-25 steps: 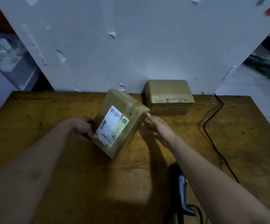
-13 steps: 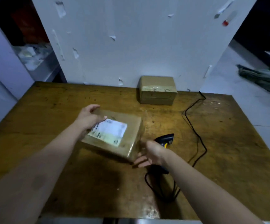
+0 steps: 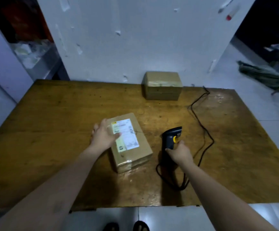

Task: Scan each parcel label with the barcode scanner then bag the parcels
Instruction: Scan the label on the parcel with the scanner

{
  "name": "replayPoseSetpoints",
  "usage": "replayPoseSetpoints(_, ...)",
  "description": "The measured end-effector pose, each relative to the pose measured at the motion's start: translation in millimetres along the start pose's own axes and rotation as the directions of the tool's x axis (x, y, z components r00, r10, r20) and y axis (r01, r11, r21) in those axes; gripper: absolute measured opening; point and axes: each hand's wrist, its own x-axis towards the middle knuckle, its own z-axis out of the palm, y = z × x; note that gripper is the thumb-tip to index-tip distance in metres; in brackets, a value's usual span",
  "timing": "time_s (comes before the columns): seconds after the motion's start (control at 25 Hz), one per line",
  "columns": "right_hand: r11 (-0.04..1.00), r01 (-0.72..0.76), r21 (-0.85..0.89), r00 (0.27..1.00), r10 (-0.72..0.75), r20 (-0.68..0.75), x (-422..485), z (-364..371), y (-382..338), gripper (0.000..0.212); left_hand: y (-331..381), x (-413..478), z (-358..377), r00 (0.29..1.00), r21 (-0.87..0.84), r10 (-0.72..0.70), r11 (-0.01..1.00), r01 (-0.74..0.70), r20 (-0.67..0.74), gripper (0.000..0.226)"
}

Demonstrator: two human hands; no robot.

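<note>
I'm resting my left hand [image 3: 104, 135], fingers flat, on the labelled parcel [image 3: 141, 147] lying on the table [image 3: 52, 130], while my right hand [image 3: 179, 152] is gripping the barcode scanner [image 3: 169, 137] beside it.

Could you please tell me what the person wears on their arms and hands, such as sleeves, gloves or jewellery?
Nothing worn shows. The left hand and right hand are ungloved, with no ring, watch or wristband visible, and the left forearm and right forearm are bare to the picture's edge, so no sleeve appears.
</note>
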Motion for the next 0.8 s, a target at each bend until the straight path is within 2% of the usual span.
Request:
replayPoseSetpoints(0.04,1.0,-0.005,0.027,1.0,0.005,0.03,3.4,7.6,-2.4,0.068,-15.7,-2.5,0.7,0.994,-0.033,-0.088,0.995,0.09,0.062,0.103)
replayPoseSetpoints(0.12,0.995,-0.003,0.097,0.998,-0.003,0.061,7.0,28.1,-7.1,0.094,-38.7,-7.5,8.6,0.96,-0.148,-0.148,0.971,0.186,0.239,0.119)
replayPoseSetpoints(0.24,0.99,-0.052,0.129,0.996,0.042,0.084,17.3,43.2,-12.6,0.099,-51.6,-8.3,18.4,0.929,-0.27,-0.166,0.927,0.261,0.33,0.108)
replayPoseSetpoints(0.32,0.955,-0.163,0.246,0.98,0.128,0.154,21.5,37.7,-20.7,0.091,-49.6,-6.4,21.8,0.918,-0.355,-0.154,0.889,0.29,0.364,0.096)
replayPoseSetpoints(0.4,0.817,-0.287,0.501,0.957,0.222,0.187,16.8,20.8,-32.7,0.066,-36.7,-8.7,24.3,0.903,-0.436,-0.145,0.838,0.33,0.404,0.091)
replayPoseSetpoints(0.48,0.627,-0.307,0.716,0.952,0.201,0.232,-3.9,-11.8,-51.5,0.037,-23.7,-12.2,31.4,0.894,-0.477,-0.165,0.797,0.369,0.417,0.096)
replayPoseSetpoints(0.52,0.582,-0.296,0.757,0.953,0.133,0.271,-16.4,-29.7,-60.7,0.026,-19.5,-14.7,36.2,0.9,-0.473,-0.176,0.801,0.366,0.398,0.102)
replayPoseSetpoints(0.6,0.565,-0.278,0.777,0.917,-0.085,0.39,-42.3,-63.1,-75.5,0.022,-18.7,-18.8,47.5,0.932,-0.454,-0.15,0.84,0.297,0.331,0.113)
replayPoseSetpoints(0.68,0.638,-0.247,0.73,0.837,-0.238,0.492,-67.5,-87.4,-89.1,0.021,-20.0,-25.5,52.4,0.953,-0.446,-0.104,0.866,0.228,0.285,0.114)
replayPoseSetpoints(0.8,0.711,-0.201,0.674,0.773,-0.308,0.555,-101.0,-106.1,-108.8,0.019,-21.3,-26.4,51.2,0.962,-0.431,-0.047,0.887,0.163,0.268,0.108)
